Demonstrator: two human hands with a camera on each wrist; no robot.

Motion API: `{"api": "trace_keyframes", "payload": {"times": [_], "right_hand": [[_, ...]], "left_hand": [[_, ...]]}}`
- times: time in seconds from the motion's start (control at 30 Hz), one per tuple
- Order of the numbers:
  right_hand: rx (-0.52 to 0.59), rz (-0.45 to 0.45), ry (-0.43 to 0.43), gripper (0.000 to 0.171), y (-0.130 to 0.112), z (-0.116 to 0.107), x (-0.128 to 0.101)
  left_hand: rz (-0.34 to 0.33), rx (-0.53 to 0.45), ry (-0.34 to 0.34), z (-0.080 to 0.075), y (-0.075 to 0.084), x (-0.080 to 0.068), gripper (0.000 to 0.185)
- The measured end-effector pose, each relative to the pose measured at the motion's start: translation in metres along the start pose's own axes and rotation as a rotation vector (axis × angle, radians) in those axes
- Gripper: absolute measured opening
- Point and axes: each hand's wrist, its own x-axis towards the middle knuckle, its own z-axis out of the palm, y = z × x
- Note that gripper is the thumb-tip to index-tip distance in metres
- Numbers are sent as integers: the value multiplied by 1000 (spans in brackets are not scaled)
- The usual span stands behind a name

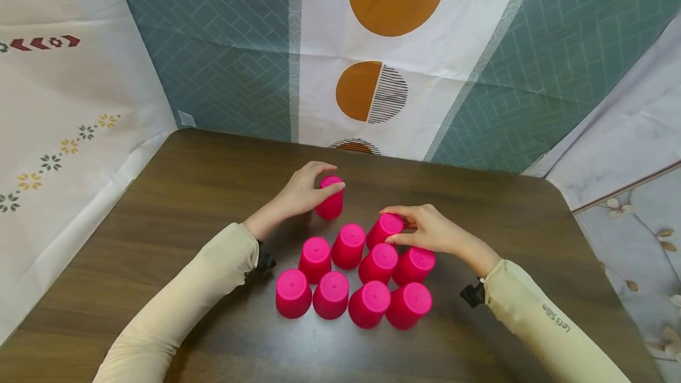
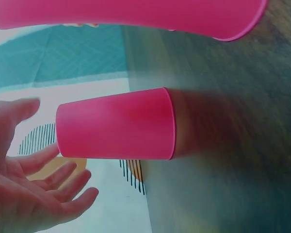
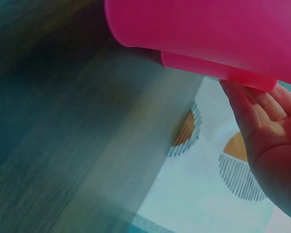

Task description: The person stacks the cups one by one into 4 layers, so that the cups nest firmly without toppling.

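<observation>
Several bright pink plastic cups stand upside down on the table. At the far left of the group, one pink cup (image 1: 329,207) stands apart, with my left hand (image 1: 308,188) around its upper part. The left wrist view shows that cup (image 2: 115,126) with its rim on the table; the fingers of the left hand (image 2: 43,179) are spread and the thumb is off it. My right hand (image 1: 431,228) pinches another cup (image 1: 380,231) at the back right between thumb and fingers. In the right wrist view, a nearer cup (image 3: 208,29) partly hides the held cup (image 3: 199,65).
In front of the hands, more cups stand close together, among them a back one (image 1: 349,247), a left one (image 1: 293,294) and a right one (image 1: 408,306). The brown wooden table (image 1: 223,176) meets a patterned cloth (image 1: 234,64) at its back edge.
</observation>
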Motion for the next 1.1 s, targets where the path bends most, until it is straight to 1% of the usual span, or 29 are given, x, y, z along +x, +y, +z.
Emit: {"api": "trace_keyframes", "payload": {"times": [0.1, 0.23, 0.37, 0.43, 0.5, 0.6, 0.73, 0.9, 1.0, 1.1], "right_hand": [[9, 5, -9, 63, 1, -1, 1], [8, -7, -23, 63, 0, -2, 4], [-35, -25, -46, 62, 0, -4, 5], [-60, -48, -61, 60, -1, -6, 6], [-81, -77, -57, 58, 1, -7, 7], [-93, -108, -17, 55, 3, -10, 11], [-86, -116, 52, 57, 7, -17, 17], [-88, -130, 110, 59, 11, -22, 27], [-72, -96, 138, 57, 11, -20, 36], [-71, -19, 160, 55, 11, -16, 44]], "left_hand": [[5, -34, 22, -1, 0, 0, 49], [5, -91, 38, -1, -7, 1, 47], [-30, -141, 32, 1, -12, 3, 43], [-56, -151, 28, 3, -13, 3, 41], [-67, -147, 33, 4, -14, 4, 40], [-65, -132, 45, 6, -13, 5, 39], [-52, -113, 52, 9, -9, 7, 38], [-34, -106, 60, 9, -7, 7, 37], [-25, -100, 67, 8, -9, 8, 35], [-29, -103, 75, 7, -10, 8, 35]]}}
